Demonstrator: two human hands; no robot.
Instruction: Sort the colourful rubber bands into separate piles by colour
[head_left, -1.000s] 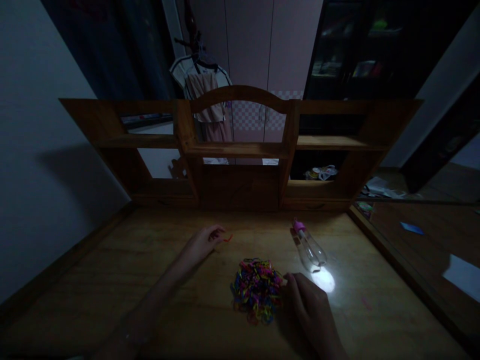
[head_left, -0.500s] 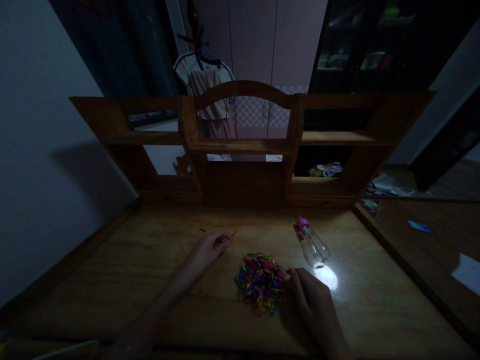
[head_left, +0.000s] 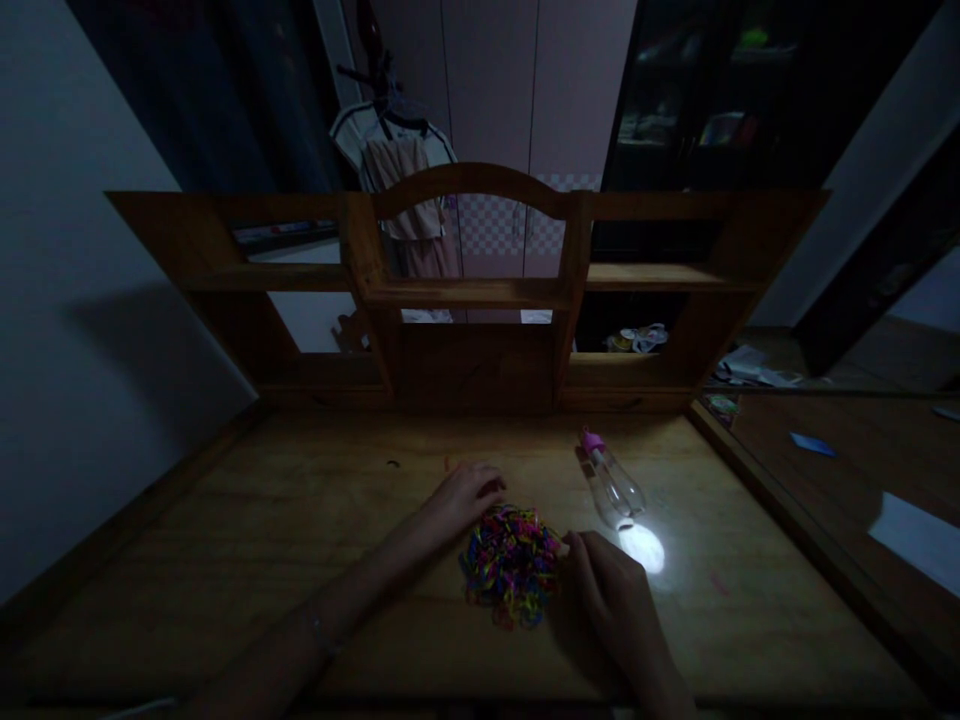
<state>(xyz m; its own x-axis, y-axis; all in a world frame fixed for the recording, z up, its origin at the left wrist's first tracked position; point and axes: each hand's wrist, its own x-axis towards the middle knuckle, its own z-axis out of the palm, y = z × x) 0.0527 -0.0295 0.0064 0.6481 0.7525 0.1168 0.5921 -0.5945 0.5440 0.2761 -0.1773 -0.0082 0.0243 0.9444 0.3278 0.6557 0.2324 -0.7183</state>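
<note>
A heap of small, multicoloured rubber bands point(head_left: 511, 568) lies on the wooden desk. My left hand point(head_left: 474, 488) reaches over the heap's upper left edge, its fingers loosely bent and apart, with nothing visible in them. At the heap's right edge is my right hand point(head_left: 611, 585), thumb and forefinger pinched together; whatever they hold, if anything, is too small and dark to make out. A single red band point(head_left: 447, 464) rests on the desk behind my left hand. Farther left lies a small dark band point(head_left: 393, 463).
A clear bulb-shaped bottle point(head_left: 619, 488) with a pink cap point(head_left: 592, 442) lies beyond my right hand, near a bright spot of light. A wooden shelf unit point(head_left: 472, 292) stands along the desk's back edge. A raised wooden rim point(head_left: 780, 510) borders the right side.
My left hand has let go of the red band, which now lies on the desk, and has moved right to the heap. My right hand stays by the heap. The view has shifted slightly.
</note>
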